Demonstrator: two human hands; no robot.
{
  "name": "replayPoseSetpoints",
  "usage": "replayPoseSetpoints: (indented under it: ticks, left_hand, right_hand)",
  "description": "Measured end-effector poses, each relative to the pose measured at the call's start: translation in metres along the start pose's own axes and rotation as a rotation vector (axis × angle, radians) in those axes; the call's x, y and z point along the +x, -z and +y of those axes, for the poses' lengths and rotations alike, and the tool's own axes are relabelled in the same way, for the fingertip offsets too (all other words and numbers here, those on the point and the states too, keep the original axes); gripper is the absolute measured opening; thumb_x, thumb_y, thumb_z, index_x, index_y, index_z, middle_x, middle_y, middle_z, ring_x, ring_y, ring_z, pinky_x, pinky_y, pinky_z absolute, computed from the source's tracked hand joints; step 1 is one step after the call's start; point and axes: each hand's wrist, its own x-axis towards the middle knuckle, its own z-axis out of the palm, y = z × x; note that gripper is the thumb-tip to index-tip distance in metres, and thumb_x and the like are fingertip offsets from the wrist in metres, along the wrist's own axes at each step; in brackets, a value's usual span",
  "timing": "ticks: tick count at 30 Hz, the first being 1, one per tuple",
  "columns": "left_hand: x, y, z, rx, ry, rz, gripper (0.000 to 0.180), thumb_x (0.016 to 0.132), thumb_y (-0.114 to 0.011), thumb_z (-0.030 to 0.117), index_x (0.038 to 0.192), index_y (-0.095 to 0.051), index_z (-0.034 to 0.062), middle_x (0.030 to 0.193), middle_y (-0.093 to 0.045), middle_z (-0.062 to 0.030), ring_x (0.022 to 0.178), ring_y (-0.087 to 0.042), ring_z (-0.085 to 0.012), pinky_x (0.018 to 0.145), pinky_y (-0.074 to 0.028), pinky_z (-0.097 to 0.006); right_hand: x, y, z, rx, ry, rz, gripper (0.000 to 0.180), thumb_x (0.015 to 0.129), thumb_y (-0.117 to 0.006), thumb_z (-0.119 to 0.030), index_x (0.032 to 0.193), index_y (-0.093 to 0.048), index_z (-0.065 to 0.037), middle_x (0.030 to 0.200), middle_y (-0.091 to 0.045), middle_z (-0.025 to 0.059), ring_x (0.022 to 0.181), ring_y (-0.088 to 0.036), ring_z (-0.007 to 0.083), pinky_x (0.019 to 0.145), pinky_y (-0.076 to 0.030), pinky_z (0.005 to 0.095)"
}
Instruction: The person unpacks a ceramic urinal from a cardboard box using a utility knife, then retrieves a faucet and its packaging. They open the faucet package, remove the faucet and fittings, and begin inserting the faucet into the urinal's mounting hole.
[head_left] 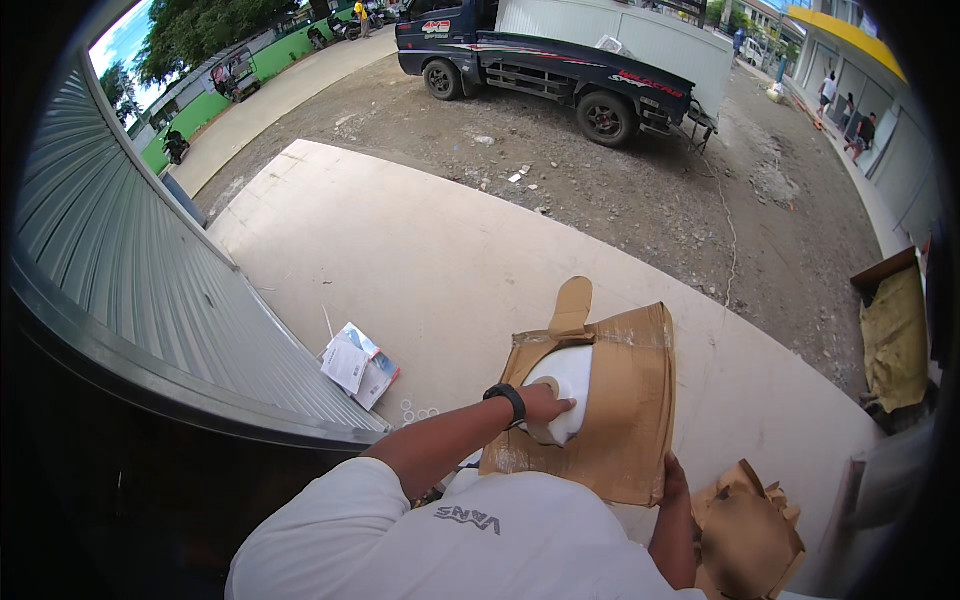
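A brown cardboard box (632,400), taped along its edges, is held tilted in front of me. Its side has a rounded cutout, and a cardboard flap (573,302) sticks up above it. Inside the cutout shows a white roll (574,368) with a brown core. My left hand (546,404), below a black wristwatch, reaches into the cutout and grips the roll near its core, some fingers hidden. My right hand (676,481) holds the box by its lower right corner.
A torn, open cardboard carton (748,535) lies at the lower right. Leaflets (362,365) and small white rings (420,413) lie on the pale floor by the corrugated metal shutter (130,230). Beyond the floor's edge, a dark pickup truck (560,70) stands on gravel.
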Motion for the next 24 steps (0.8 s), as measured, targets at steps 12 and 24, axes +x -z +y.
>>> replayPoseSetpoints:
  ticks: [12,24]
  left_hand:
    - [0.167,0.242,-0.026,0.064,0.185,-0.083,0.091,0.097,-0.043,0.071,0.119,-0.067,-0.0134,0.123,-0.066,-0.0337,0.113,-0.067,-0.0403,0.098,-0.05,-0.044]
    - [0.315,0.366,-0.084,0.157,0.332,-0.103,0.088,0.097,-0.045,0.07,0.116,-0.068,-0.0128,0.114,-0.07,-0.0308,0.105,-0.07,-0.0376,0.093,-0.052,-0.042]
  right_hand:
    - [0.285,-0.023,-0.072,0.18,-0.108,0.005,0.088,0.086,-0.075,-0.057,0.147,-0.047,-0.002,0.137,-0.063,0.0168,0.117,-0.067,0.0318,0.096,-0.059,0.0465]
    - [0.476,-0.063,-0.097,-0.174,-0.007,0.159,0.09,0.087,-0.073,-0.058,0.146,-0.042,0.001,0.131,-0.06,0.0145,0.118,-0.061,0.0238,0.102,-0.049,0.0369]
